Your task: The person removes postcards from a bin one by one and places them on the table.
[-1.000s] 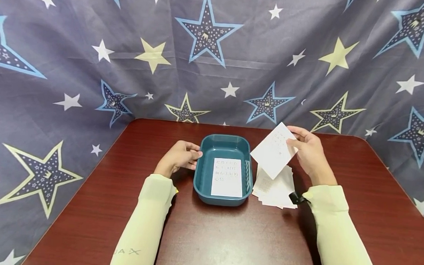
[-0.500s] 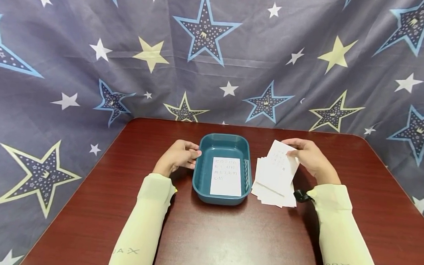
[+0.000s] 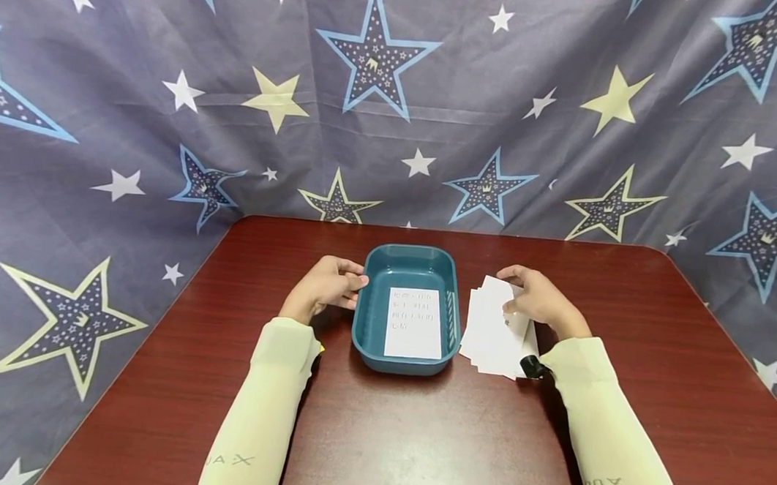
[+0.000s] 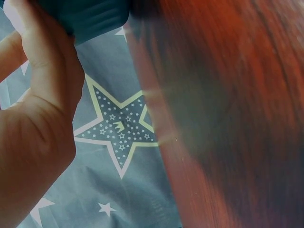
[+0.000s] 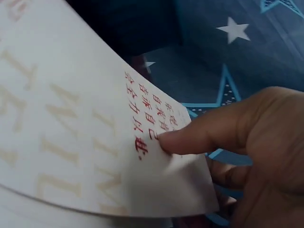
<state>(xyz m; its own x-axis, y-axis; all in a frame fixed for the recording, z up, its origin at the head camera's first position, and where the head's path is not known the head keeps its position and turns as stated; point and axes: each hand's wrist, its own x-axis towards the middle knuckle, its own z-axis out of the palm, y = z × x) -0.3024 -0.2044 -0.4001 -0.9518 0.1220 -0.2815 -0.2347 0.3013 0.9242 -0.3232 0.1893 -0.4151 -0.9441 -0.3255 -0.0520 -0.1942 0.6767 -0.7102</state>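
Observation:
In the head view a teal plastic tray [image 3: 372,307] stands mid-table, with a white card [image 3: 414,340] printed with characters lying inside. My left hand [image 3: 323,289] holds the tray's left side, thumb at the rim and fingers along the outer wall. To the right of the tray lies a loose pile of white cards [image 3: 491,359]. Over that pile my right hand [image 3: 540,302] pinches one card [image 5: 111,109] by its edge, thumb on top and fingers beneath. The right wrist view shows red characters and large pale letters on this card.
The dark red wooden table [image 3: 378,432] carries everything. Behind and to the left hangs a grey-blue cloth [image 3: 240,59] patterned with stars. A small black device [image 3: 532,366] sits at the right wrist, close over the pile's lower edge.
My right hand has lowered its card from above onto the pile and shifted it toward me and slightly left. The left hand and the tray stay where they were.

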